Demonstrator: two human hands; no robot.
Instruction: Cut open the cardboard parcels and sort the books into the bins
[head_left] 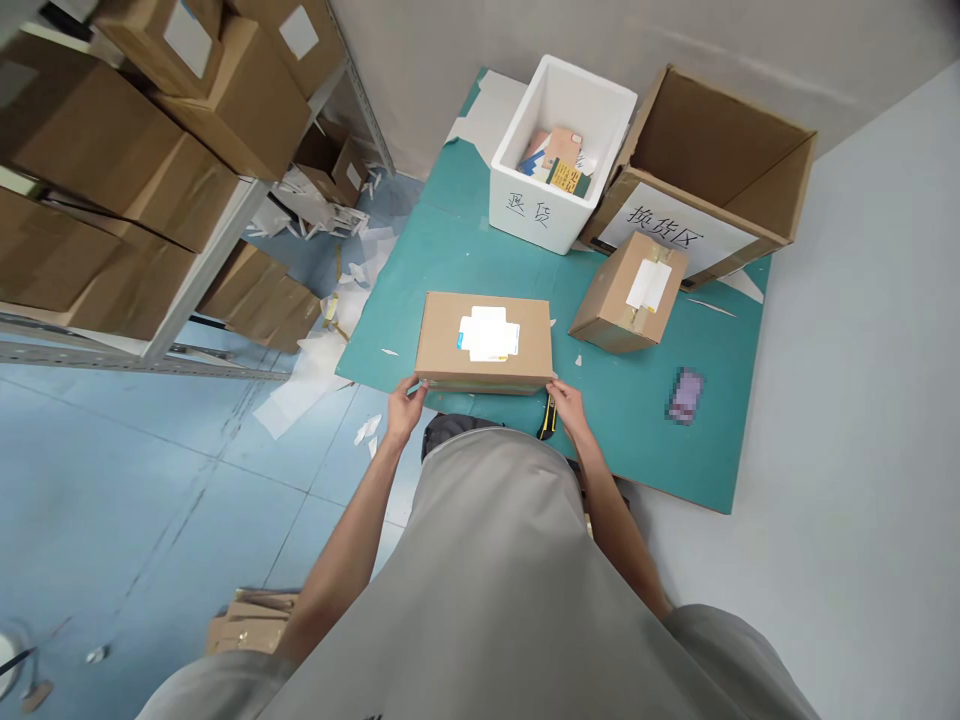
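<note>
A closed cardboard box [435,340] with white labels on top lies lengthwise at the near edge of the green-topped table. My left hand [405,410] grips its near left corner, fingers closed against the cardboard. At the near right corner, my right hand [568,405] has its fingertips pressed to the same box. A yellow-and-black utility knife [550,415] is just left of my right hand, between it and my body, apparently on the table. To the right, a smaller taped cardboard box [611,300] with a white label sits at an angle.
A white foam bin [517,215] holding cards and packets stands at the back, beside a large open carton [780,215]. A pixelated purple item [685,396] lies on the table [705,460] at right. Shelving [172,325] with cartons stands left; paper scraps [300,385] litter the floor.
</note>
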